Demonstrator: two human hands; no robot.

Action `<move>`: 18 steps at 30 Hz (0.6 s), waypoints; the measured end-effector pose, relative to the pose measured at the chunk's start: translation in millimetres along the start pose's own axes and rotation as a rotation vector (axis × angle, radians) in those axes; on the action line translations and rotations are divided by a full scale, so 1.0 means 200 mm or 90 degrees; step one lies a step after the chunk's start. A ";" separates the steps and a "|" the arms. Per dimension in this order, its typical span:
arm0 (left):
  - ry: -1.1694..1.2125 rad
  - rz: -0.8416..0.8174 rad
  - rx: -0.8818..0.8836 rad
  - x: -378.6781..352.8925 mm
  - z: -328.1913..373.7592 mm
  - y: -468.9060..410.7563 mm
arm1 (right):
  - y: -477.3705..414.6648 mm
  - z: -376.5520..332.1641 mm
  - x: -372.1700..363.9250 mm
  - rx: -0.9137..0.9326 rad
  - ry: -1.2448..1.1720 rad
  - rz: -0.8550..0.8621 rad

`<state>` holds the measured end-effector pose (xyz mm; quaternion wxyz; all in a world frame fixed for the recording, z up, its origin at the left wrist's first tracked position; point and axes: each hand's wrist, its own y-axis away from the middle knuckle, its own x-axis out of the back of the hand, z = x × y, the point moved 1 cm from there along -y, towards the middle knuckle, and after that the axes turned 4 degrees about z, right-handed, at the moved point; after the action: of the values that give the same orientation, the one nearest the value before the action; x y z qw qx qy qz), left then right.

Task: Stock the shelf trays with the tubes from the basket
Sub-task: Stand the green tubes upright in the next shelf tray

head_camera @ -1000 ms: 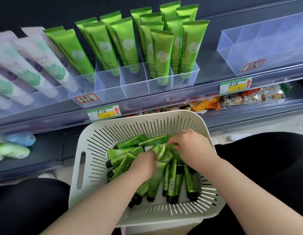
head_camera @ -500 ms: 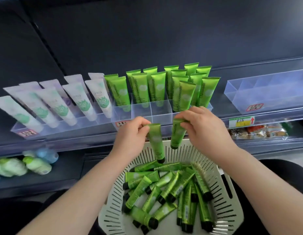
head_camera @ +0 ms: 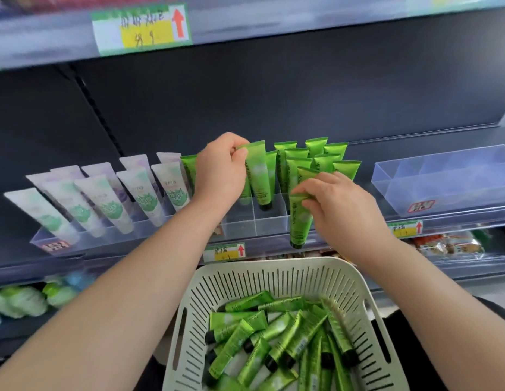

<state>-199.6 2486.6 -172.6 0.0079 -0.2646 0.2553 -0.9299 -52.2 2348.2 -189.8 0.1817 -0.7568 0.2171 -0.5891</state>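
Observation:
My left hand (head_camera: 221, 170) pinches the flat top of a green tube (head_camera: 259, 176), whose black cap sits down in a compartment of the clear shelf tray (head_camera: 269, 224). My right hand (head_camera: 341, 207) pinches another green tube (head_camera: 300, 221) by its top; it hangs cap-down in front of the tray's front wall. Several green tubes (head_camera: 316, 162) stand upright in the tray's back compartments. The white slotted basket (head_camera: 231, 280) below holds several loose green tubes (head_camera: 276, 334).
White tubes (head_camera: 104, 198) fill a tray to the left. A clear tray (head_camera: 443, 184) with dividers sits at the right. Price labels (head_camera: 224, 252) line the shelf edge. An upper shelf edge (head_camera: 245, 24) runs overhead. Packaged goods lie on the lower shelf.
Both hands rose from the basket, each holding a green tube. The left tube has gone into a tray compartment; the right one has moved up to the tray's front.

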 end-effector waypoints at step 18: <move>-0.170 -0.064 -0.092 -0.06 -0.05 -0.01 | -0.15 -0.06 0.05 0.021 -0.001 0.042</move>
<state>-194.1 2495.0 -185.4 -0.0235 -0.3981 0.3048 -0.8649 -57.6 2367.9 -163.1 0.2138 -0.7467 0.2321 -0.5855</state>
